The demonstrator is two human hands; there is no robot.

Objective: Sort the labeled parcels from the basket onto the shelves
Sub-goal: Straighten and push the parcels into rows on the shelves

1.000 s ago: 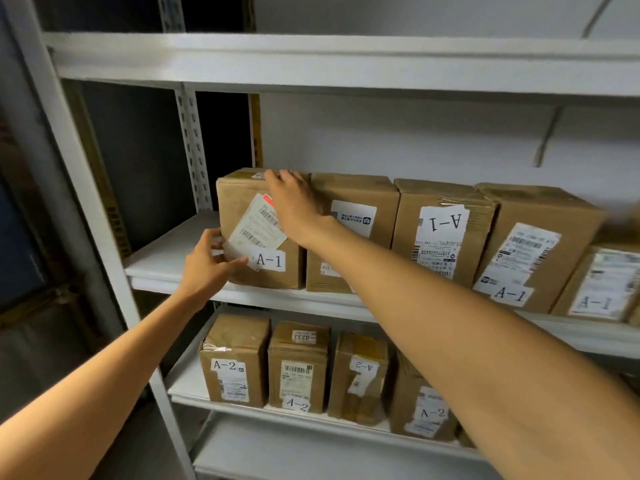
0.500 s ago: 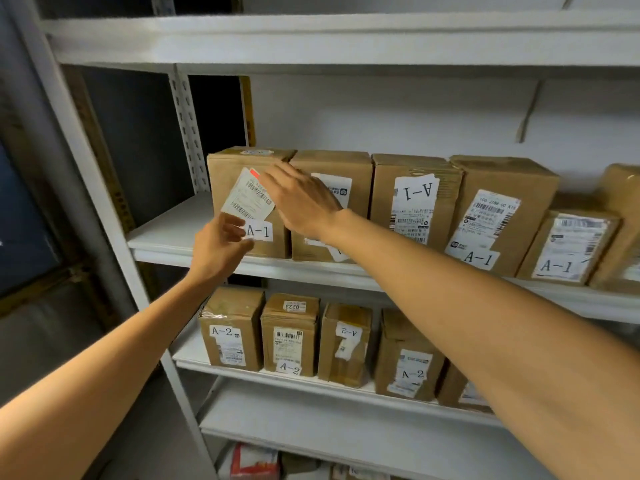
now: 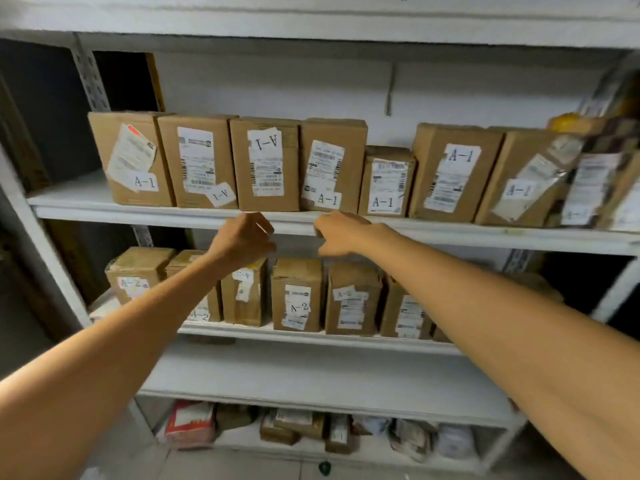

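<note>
Empty, fingers loosely curled: left hand [image 3: 242, 240], right hand [image 3: 341, 233], level at front of shelf [image 3: 485, 237]; boxes [image 3: 265, 188] marked A-1 stand upright just above both; basket not in view

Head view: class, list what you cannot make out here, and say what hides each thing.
All in the head view:
- Basket: outside the frame.
- Parcels at the A-1 shelf's right end: blurred, labels unreadable.
- Second parcel on the A-2 shelf: mostly behind the left forearm.
- Bottom-shelf packages: small and dim, labels unreadable.
- Left hand: fingers curled away behind its back, grip unclear.
</note>
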